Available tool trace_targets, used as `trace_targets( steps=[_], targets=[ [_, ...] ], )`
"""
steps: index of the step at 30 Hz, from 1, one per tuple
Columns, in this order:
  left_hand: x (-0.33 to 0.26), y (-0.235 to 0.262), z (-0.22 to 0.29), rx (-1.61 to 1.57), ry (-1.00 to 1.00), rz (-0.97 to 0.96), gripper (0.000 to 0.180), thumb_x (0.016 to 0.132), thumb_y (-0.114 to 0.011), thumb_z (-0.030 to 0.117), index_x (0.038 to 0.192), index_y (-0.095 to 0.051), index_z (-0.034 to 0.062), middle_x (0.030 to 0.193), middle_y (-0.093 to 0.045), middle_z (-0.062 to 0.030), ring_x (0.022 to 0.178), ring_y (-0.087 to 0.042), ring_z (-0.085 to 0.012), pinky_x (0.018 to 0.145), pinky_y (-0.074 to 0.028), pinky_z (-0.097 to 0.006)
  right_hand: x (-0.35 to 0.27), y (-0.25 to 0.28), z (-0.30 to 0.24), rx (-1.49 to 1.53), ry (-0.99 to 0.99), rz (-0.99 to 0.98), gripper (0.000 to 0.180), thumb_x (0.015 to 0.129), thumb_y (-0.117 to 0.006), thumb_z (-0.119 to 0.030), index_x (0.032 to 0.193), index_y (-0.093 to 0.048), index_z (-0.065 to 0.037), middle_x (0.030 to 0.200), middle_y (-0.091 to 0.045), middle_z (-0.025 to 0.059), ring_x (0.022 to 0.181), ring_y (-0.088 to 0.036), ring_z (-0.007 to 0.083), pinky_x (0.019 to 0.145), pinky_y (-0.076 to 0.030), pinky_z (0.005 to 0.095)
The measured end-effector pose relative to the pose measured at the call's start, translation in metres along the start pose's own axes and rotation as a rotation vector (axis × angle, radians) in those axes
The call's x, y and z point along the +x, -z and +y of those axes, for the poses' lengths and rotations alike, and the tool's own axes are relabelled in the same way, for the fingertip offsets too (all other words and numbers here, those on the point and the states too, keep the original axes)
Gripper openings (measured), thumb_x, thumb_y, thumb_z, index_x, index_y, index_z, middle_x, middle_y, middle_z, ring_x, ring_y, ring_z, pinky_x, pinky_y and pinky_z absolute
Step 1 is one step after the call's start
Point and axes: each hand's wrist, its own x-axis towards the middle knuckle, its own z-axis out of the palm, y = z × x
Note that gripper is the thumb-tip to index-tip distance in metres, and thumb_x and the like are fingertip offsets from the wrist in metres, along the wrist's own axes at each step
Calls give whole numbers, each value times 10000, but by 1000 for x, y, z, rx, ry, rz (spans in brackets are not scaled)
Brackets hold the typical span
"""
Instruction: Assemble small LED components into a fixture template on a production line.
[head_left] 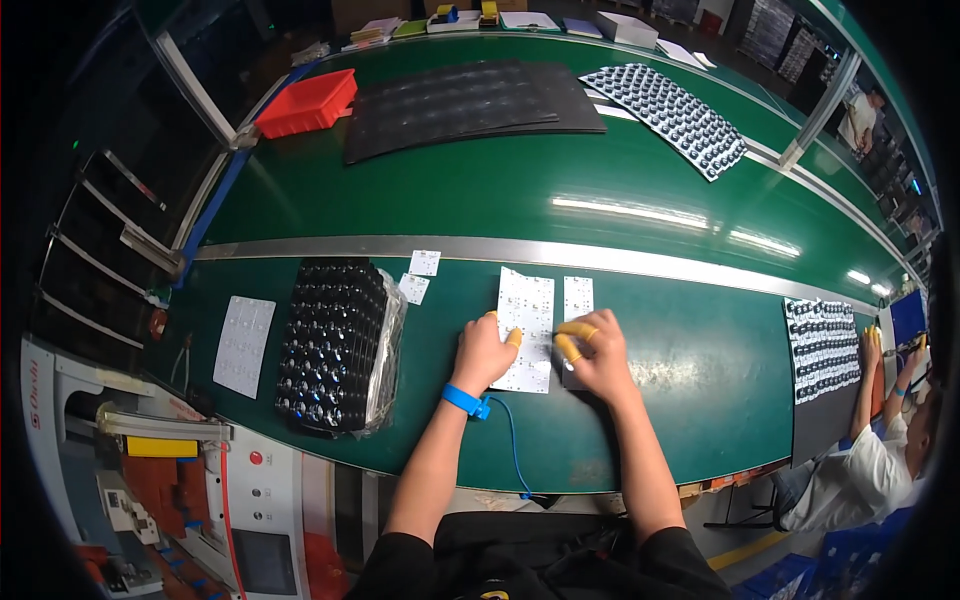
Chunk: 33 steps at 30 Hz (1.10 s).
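A white circuit board panel point(537, 310) with rows of small marks lies on the green bench in front of me. My left hand point(484, 353) grips its left edge, with the yellow-covered thumb on top. Beside it, a small gap to the right, is a narrow white circuit board strip point(578, 292). My right hand point(597, 352) is curled over this strip, its yellow-covered thumb and forefinger at the strip's left edge; the hand hides part of it. A blue wrist strap point(465, 401) with a coiled cord circles my left wrist.
Left stands a stack of black trays with shiny round parts point(325, 345), beside a white panel point(243, 345) and two small white boards point(425, 263). Farther back are a red bin point(308, 104), black sheets point(460, 105) and a filled panel point(670, 115). A co-worker point(860, 480) sits right.
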Motion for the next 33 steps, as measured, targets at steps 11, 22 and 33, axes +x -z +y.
trace_targets(
  steps=[11, 22, 33],
  targets=[
    [6, 1, -20, -483, 51, -18, 249, 780, -681, 70, 950, -623, -103, 862, -672, -269, 830, -666, -404, 701, -535, -427, 2, -6, -18, -78, 103, -233, 243, 710, -780, -151, 936, -731, -75, 1143, -646, 49, 1115, -496, 324, 966, -391, 436],
    [-4, 22, 6, -30, 5, 121, 243, 819, -689, 71, 994, -631, -88, 877, -702, -183, 768, -689, -263, 663, -525, -348, -1, -3, -18, -130, 140, -214, 248, 746, -747, -171, 955, -703, -44, 1098, -641, 88, 1064, -534, 295, 902, -437, 396],
    [-67, 46, 27, -450, 126, -666, 420, 813, -767, 122, 1136, -604, -91, 977, -666, -52, 835, -585, -57, 730, -486, -210, -4, 27, -9, 941, -562, -531, 227, 936, -626, -209, 911, -618, 17, 753, -624, 24, 634, -572, 57, 525, -440, 206]
  ],
)
